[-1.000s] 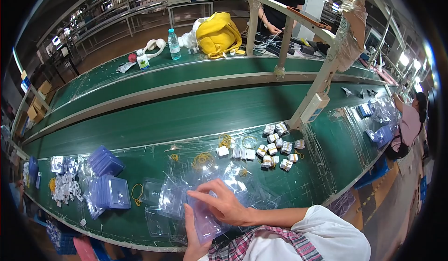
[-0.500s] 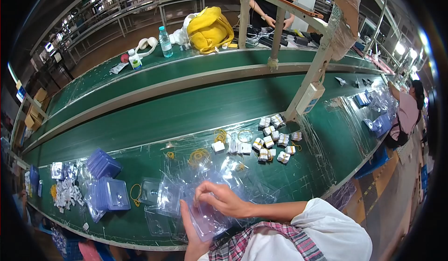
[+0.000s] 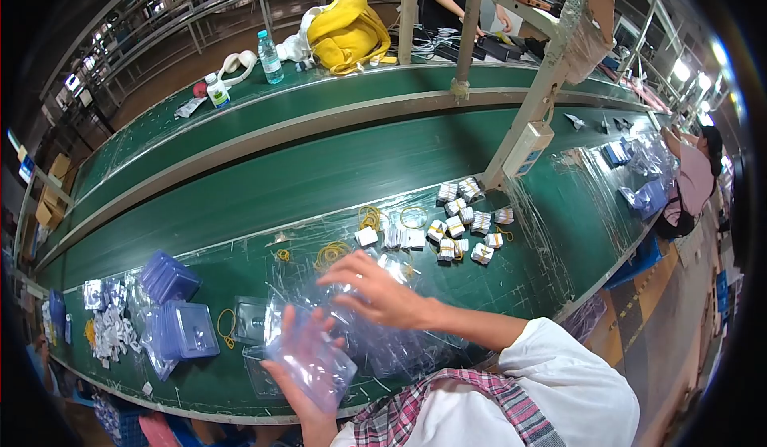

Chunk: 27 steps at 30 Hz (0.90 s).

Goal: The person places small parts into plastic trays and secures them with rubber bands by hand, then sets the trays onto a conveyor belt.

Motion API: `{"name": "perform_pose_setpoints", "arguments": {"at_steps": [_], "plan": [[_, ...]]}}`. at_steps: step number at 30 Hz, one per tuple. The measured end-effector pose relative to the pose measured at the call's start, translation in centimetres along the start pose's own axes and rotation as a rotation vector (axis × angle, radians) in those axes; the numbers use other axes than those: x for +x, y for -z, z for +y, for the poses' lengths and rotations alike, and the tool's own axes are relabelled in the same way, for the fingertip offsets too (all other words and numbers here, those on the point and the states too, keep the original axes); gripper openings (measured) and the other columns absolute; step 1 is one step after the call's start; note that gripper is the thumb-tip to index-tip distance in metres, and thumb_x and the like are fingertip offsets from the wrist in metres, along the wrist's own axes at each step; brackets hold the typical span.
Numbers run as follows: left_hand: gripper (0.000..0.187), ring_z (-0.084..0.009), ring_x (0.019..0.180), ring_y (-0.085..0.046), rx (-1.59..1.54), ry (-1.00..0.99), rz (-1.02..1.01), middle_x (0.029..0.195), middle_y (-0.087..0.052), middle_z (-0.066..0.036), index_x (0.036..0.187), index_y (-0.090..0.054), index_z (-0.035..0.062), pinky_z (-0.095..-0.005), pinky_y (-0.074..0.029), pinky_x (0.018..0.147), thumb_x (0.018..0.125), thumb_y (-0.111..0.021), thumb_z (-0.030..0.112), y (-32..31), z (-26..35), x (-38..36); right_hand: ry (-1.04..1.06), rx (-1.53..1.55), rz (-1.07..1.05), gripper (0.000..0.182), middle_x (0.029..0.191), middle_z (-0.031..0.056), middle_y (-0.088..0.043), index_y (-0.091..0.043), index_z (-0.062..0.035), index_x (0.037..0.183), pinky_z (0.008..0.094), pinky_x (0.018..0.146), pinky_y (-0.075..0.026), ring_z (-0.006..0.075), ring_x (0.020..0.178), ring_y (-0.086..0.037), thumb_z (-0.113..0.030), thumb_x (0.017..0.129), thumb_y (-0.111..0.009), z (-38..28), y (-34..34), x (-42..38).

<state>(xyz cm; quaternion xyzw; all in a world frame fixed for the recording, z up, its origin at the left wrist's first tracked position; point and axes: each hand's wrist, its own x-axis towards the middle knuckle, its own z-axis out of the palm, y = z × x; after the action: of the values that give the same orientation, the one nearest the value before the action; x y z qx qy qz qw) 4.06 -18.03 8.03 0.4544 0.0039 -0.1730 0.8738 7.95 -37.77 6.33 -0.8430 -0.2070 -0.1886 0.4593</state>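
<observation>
My left hand [image 3: 297, 395] holds a clear plastic blister case [image 3: 326, 373] near the table's front edge, the thumb at its near side and the fingers showing through it. Above and to the right, my right hand [image 3: 387, 297] hovers with fingers spread, nothing visible in them. Under both hands lies a loose heap of clear plastic packaging [image 3: 407, 347]. Left of the held case, more clear cases [image 3: 250, 319] rest flat on the green table. Glare and slight blur hide the heap's details.
Several banded white card bundles [image 3: 455, 225] lie beyond my right hand, with yellow rubber bands [image 3: 330, 254] nearby. Stacked bluish plastic cases [image 3: 192, 331] and white scraps [image 3: 116, 331] sit at left. A metal post [image 3: 523, 143] rises at right. Other people work across and at right.
My left hand has tilted the case and shifted it left. My right hand has lifted off the case and its fingers have spread. The view has shifted slightly.
</observation>
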Motion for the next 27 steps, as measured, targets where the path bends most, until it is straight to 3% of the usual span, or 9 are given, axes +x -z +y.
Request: {"name": "perform_pose_setpoints", "arguments": {"at_steps": [1, 3, 6, 9, 15, 18, 21, 24, 27], "plan": [[0.086, -0.0242, 0.126, -0.044, -0.023, 0.057, 0.005, 0.139, -0.041, -0.016, 0.147, -0.028, 0.0096, -0.0427, -0.043, 0.098, 0.090, -0.027, 0.074, -0.2, -0.6, -0.1, -0.002, -0.012, -0.031, 0.040, 0.111, 0.0122, -0.055, -0.058, -0.0089, 0.122, 0.0400, 0.089, -0.043, 0.0273, 0.106, -0.049, -0.014, 0.084, -0.067, -1.3, 0.1, 0.1], [0.083, -0.0233, 0.128, -0.041, -0.065, 0.183, 0.091, 0.140, -0.037, -0.014, 0.144, -0.029, 0.0071, -0.0432, -0.040, 0.102, 0.092, -0.024, 0.071, -2.0, -0.9, -0.6, 0.122, 0.005, -0.044, 0.042, 0.108, 0.0111, -0.056, -0.058, -0.0091, 0.123, 0.0389, 0.087, -0.044, 0.0275, 0.103, -0.050, -0.013, 0.083, -0.068, -2.8, -0.8, 0.1], [0.082, -0.0241, 0.128, -0.042, -0.057, 0.258, 0.035, 0.138, -0.038, -0.012, 0.143, -0.028, 0.0049, -0.0408, -0.037, 0.104, 0.093, -0.024, 0.070, -3.1, -0.2, -0.8, 0.196, -0.001, -0.008, 0.047, 0.104, 0.0077, -0.057, -0.059, -0.0094, 0.124, 0.0377, 0.082, -0.047, 0.0269, 0.096, -0.051, -0.007, 0.078, -0.068, -3.4, -2.2, -0.6], [0.080, -0.0242, 0.128, -0.041, -0.059, 0.225, 0.017, 0.136, -0.039, -0.012, 0.143, -0.027, 0.0040, -0.0385, -0.035, 0.105, 0.095, -0.025, 0.068, -2.9, -0.2, -0.6, 0.156, -0.063, 0.063, 0.054, 0.104, 0.0056, -0.058, -0.059, -0.0092, 0.125, 0.0378, 0.081, -0.048, 0.0276, 0.095, -0.053, -0.005, 0.072, -0.068, -3.9, -2.8, -1.3], [0.074, -0.0224, 0.120, -0.047, -0.180, 0.190, 0.058, 0.130, -0.046, -0.011, 0.136, -0.038, 0.0026, -0.0357, -0.038, 0.101, 0.094, -0.036, 0.064, -3.0, -0.2, -0.5, 0.141, -0.086, 0.108, 0.048, 0.108, 0.0070, -0.059, -0.060, -0.0077, 0.122, 0.0357, 0.082, -0.048, 0.0285, 0.099, -0.054, -0.006, 0.075, -0.068, -4.8, -3.2, -2.0], [0.074, -0.0230, 0.120, -0.047, -0.221, 0.200, 0.052, 0.128, -0.047, -0.011, 0.135, -0.040, 0.0016, -0.0362, -0.038, 0.101, 0.095, -0.035, 0.064, -2.4, -1.0, -0.4, 0.063, 0.086, 0.094, 0.031, 0.106, 0.0079, -0.060, -0.060, -0.0049, 0.113, 0.0339, 0.083, -0.048, 0.0239, 0.097, -0.056, -0.006, 0.083, -0.065, -4.3, -3.5, -2.2], [0.074, -0.0244, 0.120, -0.048, -0.254, 0.232, 0.065, 0.127, -0.049, -0.012, 0.133, -0.042, 0.0004, -0.0368, -0.038, 0.101, 0.095, -0.035, 0.063, -1.4, -1.2, -0.1, -0.268, 0.630, -0.054, 0.014, 0.102, 0.0065, -0.061, -0.060, -0.0032, 0.103, 0.0307, 0.080, -0.048, 0.0163, 0.090, -0.058, -0.010, 0.091, -0.059, -3.8, -2.4, -1.9], [0.073, -0.0267, 0.117, -0.051, -0.215, 0.204, 0.077, 0.125, -0.052, -0.015, 0.136, -0.044, 0.0053, -0.0433, -0.042, 0.098, 0.093, -0.036, 0.064, -1.4, -0.7, -0.1, -0.408, 0.920, -0.184, 0.010, 0.095, 0.0042, -0.062, -0.060, -0.0028, 0.097, 0.0280, 0.075, -0.048, 0.0107, 0.081, -0.058, -0.011, 0.095, -0.054, -3.6, -0.9, -0.9], [0.076, -0.0275, 0.115, -0.053, -0.182, 0.161, 0.102, 0.126, -0.052, -0.017, 0.142, -0.039, 0.0113, -0.0473, -0.045, 0.094, 0.091, -0.034, 0.068, -0.7, 0.0, -0.1, -0.390, 0.815, -0.100, 0.014, 0.088, 0.0019, -0.063, -0.062, -0.0029, 0.103, 0.0264, 0.071, -0.049, 0.0089, 0.077, -0.059, -0.012, 0.096, -0.054, -1.8, 0.2, 0.0]]}}
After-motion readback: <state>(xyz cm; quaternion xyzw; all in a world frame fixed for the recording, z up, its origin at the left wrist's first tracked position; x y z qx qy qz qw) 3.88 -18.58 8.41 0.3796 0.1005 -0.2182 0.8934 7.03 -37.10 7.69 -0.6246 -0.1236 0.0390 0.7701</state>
